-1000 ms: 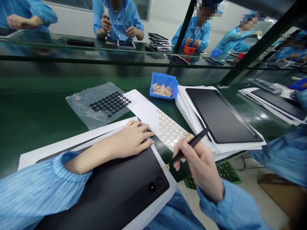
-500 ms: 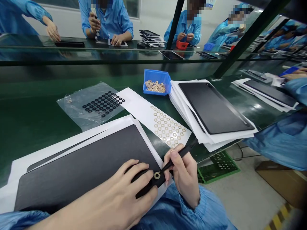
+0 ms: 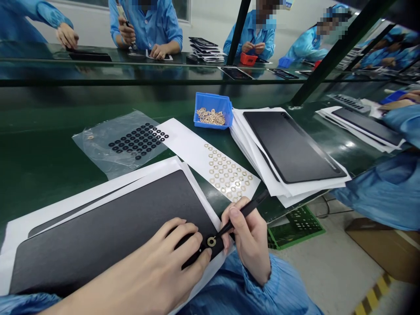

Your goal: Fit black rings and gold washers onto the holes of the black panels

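Note:
A black tablet back cover (image 3: 108, 223) lies on white sheets in front of me. My left hand (image 3: 160, 258) rests on it with fingers apart, one fingertip beside a small gold ring (image 3: 211, 241). That ring sits at the cover's right corner, on what looks like a dark round opening. Black tweezers (image 3: 246, 211) are held in my right hand (image 3: 251, 240), pinched like a pen, their tips at the ring's upper edge. Part of the cover's corner is hidden under my left fingers.
A white strip (image 3: 182, 135) carries rows of gold rings; a clear bag (image 3: 98, 140) lies near black rings. Behind stands a blue bin (image 3: 213, 122) of gold pieces. Right of it is a stack topped by another cover (image 3: 288, 144). Co-workers sit across the bench and at right.
A left fingertip has moved up close against the ring. The tweezers' tips stay at the ring's edge. The view has shifted slightly.

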Demonstrator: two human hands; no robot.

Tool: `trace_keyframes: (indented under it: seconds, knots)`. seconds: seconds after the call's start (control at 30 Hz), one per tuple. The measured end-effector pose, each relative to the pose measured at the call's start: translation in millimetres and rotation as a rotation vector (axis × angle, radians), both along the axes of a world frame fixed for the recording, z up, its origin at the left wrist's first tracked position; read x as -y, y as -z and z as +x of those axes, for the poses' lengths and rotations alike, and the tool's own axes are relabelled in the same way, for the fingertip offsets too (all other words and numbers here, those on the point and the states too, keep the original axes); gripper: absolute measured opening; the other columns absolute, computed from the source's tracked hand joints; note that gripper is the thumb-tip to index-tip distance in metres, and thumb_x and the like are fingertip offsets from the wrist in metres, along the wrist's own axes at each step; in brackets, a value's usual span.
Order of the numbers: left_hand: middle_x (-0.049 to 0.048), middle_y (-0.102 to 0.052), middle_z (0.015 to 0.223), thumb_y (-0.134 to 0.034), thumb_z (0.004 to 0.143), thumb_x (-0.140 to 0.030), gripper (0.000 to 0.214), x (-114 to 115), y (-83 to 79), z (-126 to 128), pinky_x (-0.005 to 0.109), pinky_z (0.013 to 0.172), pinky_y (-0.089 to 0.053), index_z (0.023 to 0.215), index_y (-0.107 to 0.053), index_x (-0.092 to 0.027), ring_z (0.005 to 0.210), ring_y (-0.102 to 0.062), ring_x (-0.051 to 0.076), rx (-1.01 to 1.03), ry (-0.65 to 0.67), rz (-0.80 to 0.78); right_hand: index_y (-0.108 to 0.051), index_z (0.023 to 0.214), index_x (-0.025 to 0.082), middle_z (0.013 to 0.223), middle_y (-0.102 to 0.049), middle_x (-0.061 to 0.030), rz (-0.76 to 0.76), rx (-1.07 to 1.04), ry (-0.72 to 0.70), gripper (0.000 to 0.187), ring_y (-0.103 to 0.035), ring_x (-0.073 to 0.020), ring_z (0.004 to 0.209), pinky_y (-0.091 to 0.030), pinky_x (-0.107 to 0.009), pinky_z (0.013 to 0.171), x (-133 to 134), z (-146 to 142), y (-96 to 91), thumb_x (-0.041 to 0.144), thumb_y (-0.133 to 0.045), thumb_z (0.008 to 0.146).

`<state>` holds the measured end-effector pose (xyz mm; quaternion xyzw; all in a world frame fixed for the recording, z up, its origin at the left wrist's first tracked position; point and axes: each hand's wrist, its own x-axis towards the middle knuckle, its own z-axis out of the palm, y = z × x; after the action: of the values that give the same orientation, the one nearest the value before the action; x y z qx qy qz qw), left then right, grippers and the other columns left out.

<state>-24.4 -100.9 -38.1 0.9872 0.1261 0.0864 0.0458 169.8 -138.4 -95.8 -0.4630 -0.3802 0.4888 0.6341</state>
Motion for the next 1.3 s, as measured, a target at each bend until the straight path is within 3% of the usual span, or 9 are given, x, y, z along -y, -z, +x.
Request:
trace_keyframes:
  seconds: [0.3, 0.63, 0.9, 1.13, 1.3]
  knots:
    - [0.0071, -0.064, 0.103, -0.046, 0.096, -0.027, 0.032, -1.8, 0.1, 1.3, 0.042, 0.089, -0.040, 0.126, -0.057, -0.021, 0.097, -0.054, 0.026, 0.012, 0.017, 0.033, -0.047, 0.076, 0.020, 0.058, -0.052, 0.0061, -0.006, -0.014, -0.002, 0.024, -0.047, -0.0052, 0.032, -0.039, -0.015, 0.030, -0.1, -0.2, 0.0, 0.036, -0.054, 0.092]
    - [0.0068, -0.064, 0.101, -0.028, 0.101, -0.024, 0.038, -1.3, 0.0, 2.3, 0.043, 0.089, -0.037, 0.123, -0.059, -0.018, 0.097, -0.053, 0.027, 0.029, 0.008, 0.033, -0.048, 0.075, 0.020, 0.056, -0.051, 0.0063, -0.002, 0.037, 0.008, 0.025, -0.045, -0.0045, 0.032, -0.038, -0.015, 0.031, 0.0, -0.6, -0.3, 0.036, -0.054, 0.093]
    - [0.0055, -0.064, 0.102, -0.034, 0.100, -0.023, 0.034, -2.5, 0.2, 4.0, 0.043, 0.089, -0.037, 0.124, -0.058, -0.020, 0.096, -0.053, 0.026, 0.024, 0.006, 0.036, -0.047, 0.076, 0.021, 0.055, -0.047, 0.0072, 0.029, 0.097, 0.003, 0.023, -0.045, -0.0056, 0.032, -0.038, -0.016, 0.032, 0.6, -0.1, -1.2, 0.034, -0.051, 0.095]
    - [0.0022, -0.064, 0.102, -0.045, 0.098, -0.030, 0.026, 0.1, 1.7, 4.2, 0.041, 0.094, -0.033, 0.117, -0.060, -0.019, 0.097, -0.053, 0.023, 0.035, -0.004, 0.073, -0.048, 0.082, 0.021, 0.069, -0.054, 0.0036, 0.200, 0.148, -0.006, 0.014, -0.048, -0.0055, 0.036, -0.041, -0.017, 0.033, 1.3, 2.2, 2.8, 0.026, -0.049, 0.095]
    - [0.0026, -0.063, 0.102, -0.045, 0.099, -0.031, 0.025, -0.8, 2.9, 6.5, 0.039, 0.096, -0.031, 0.112, -0.062, -0.017, 0.098, -0.052, 0.023, 0.052, -0.017, 0.072, -0.048, 0.083, 0.021, 0.069, -0.053, 0.0041, 0.230, 0.126, -0.012, 0.014, -0.047, -0.0040, 0.036, -0.040, -0.015, 0.033, 1.6, 1.8, 4.7, 0.022, -0.047, 0.097]
